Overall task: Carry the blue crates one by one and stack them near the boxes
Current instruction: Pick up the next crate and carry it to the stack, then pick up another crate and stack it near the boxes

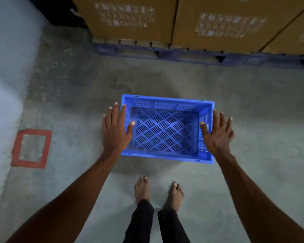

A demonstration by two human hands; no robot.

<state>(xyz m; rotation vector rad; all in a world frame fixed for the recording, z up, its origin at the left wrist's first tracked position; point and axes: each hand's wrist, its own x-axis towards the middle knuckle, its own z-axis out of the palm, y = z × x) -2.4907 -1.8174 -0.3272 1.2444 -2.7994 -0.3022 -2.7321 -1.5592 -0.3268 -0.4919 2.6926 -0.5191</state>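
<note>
A blue plastic crate (165, 102) with a slotted bottom stands upright on the concrete floor in front of my bare feet. Nothing lies inside it. My left hand (115, 128) hovers over the crate's left rim with fingers straight and spread, thumb over the inside. My right hand (218, 132) is over the right rim, also with fingers spread. Neither hand grips the crate; whether they touch it I cannot tell. Large brown cardboard boxes (130, 18) stand on a pallet beyond the crate.
The boxes rest on a dark blue pallet (191, 55) across the top of the view. A red tape rectangle (16, 155) marks the floor at left, next to a pale wall or sheet (5, 67). Bare concrete lies between crate and pallet.
</note>
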